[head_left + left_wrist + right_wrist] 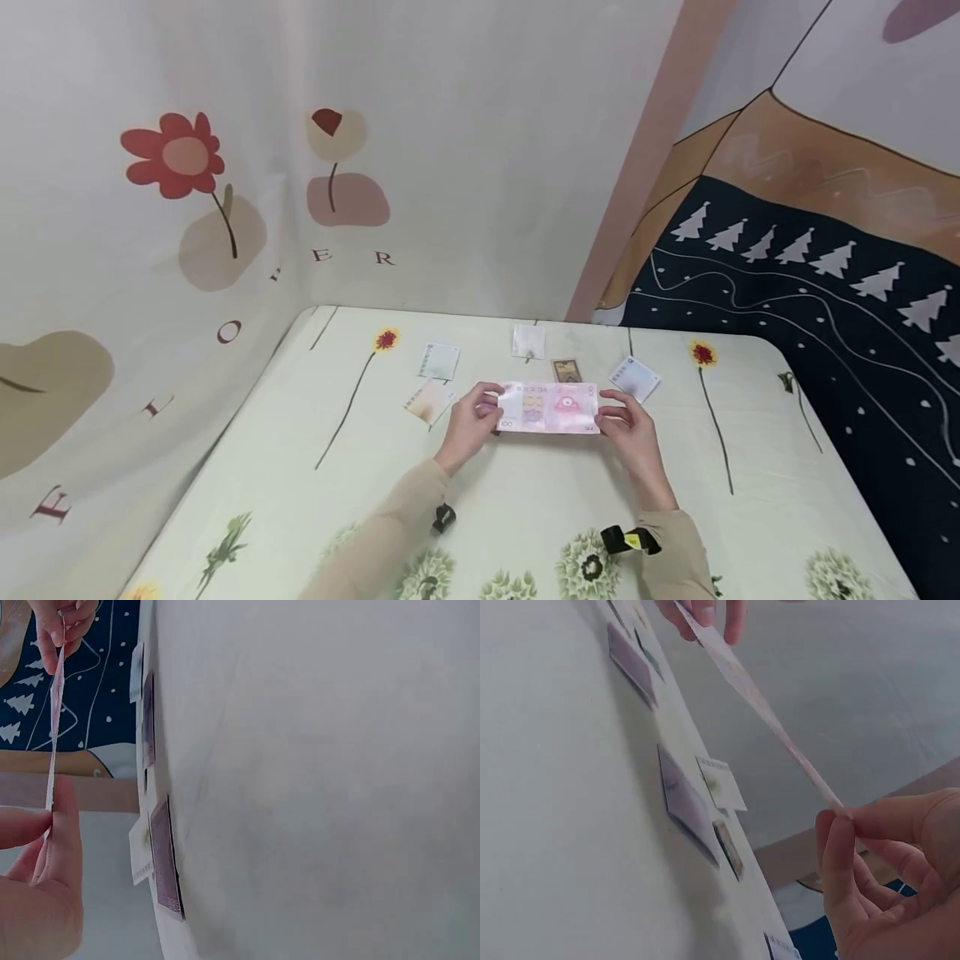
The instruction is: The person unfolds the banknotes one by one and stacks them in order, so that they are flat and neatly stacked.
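Holding out a pink-and-white rectangular paper banknote [548, 408] looks like the step in hand. The left hand [471, 423] pinches one short end and the right hand [632, 435] the other — each grip narrow, thumb against fingers — so the note is stretched between them, above the white, flower-printed cloth surface [547, 492]. Beyond the note lie a small brown rectangular paper [566, 371] and a whitish paper slip [528, 342]; to its left, a pale green paper note [439, 361] and a pale orange-tinted one [430, 401]; to its right, a pale bluish paper note [635, 378]. Any next move would probably call for both hands travelling together — uneven pulling could crease or tear the paper.
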A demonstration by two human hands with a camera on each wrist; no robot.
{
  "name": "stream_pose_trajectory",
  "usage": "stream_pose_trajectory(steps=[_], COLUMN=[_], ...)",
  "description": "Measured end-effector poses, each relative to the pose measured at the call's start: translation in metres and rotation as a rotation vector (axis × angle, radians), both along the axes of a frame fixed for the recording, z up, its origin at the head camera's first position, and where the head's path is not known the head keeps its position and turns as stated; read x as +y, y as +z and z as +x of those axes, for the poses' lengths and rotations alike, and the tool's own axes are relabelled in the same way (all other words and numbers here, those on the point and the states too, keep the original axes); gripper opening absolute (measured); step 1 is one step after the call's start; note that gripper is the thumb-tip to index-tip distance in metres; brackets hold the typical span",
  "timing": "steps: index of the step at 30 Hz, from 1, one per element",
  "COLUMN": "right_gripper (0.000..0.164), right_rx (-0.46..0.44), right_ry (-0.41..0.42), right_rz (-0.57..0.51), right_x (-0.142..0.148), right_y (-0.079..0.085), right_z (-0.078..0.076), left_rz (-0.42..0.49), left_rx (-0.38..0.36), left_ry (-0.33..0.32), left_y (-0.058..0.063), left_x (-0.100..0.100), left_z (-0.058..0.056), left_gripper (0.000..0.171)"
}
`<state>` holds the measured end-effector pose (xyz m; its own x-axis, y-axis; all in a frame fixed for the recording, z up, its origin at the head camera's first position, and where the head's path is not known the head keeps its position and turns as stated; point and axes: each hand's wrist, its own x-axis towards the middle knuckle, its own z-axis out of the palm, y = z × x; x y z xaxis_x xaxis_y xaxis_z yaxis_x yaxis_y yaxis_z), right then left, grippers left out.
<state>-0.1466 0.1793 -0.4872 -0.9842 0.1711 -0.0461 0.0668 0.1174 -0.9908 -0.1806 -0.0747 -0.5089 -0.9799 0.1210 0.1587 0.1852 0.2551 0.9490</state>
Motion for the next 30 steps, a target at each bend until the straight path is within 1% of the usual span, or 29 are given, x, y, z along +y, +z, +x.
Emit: stream_pose_trajectory(steps=[2, 4, 7, 10, 13, 16, 19, 24, 27, 30], right_gripper=[0.039, 0.038, 0.036, 0.032, 0.031, 0.030, 0.029, 0.031, 0.033, 0.031], right_rx=[-0.002, -0.020, -0.039, -0.043, -0.045, -0.041, -0.027, 0.016, 0.035, 0.028], right_ry=[0.021, 0.041, 0.071, 0.116, 0.169, 0.213, 0.263, 0.398, 0.471, 0.519], right_rz=[-0.056, -0.086, -0.073, -0.068, -0.072, -0.070, -0.037, 0.021, 0.044, 0.089], right_x=[0.003, 0.005, 0.008, 0.010, 0.011, 0.012, 0.011, 0.008, 0.004, -0.001], right_y=[0.001, 0.001, 0.001, -0.001, -0.005, -0.010, -0.016, -0.023, -0.026, -0.027], right_z=[-0.001, -0.002, -0.003, -0.003, -0.002, 0.000, 0.003, 0.007, 0.007, 0.008], left_rz=[0.017, 0.025, 0.048, 0.084, 0.116, 0.127, 0.138, 0.145, 0.133, 0.091], left_rx=[-0.048, -0.091, -0.165, -0.242, -0.293, -0.309, -0.323, -0.337, -0.349, -0.346], left_ry=[-0.003, -0.003, -0.008, -0.026, -0.046, -0.070, -0.090, -0.121, -0.138, -0.167], left_y=[0.002, 0.003, 0.003, 0.000, -0.003, -0.006, -0.010, -0.014, -0.015, -0.015], left_x=[-0.001, -0.003, -0.005, -0.008, -0.013, -0.017, -0.023, -0.034, -0.041, -0.048], left_z=[-0.001, -0.002, 0.000, 0.003, 0.007, 0.010, 0.013, 0.018, 0.021, 0.023], left_gripper=[0.032, 0.031, 0.031, 0.031, 0.033, 0.033, 0.033, 0.033, 0.030, 0.028])
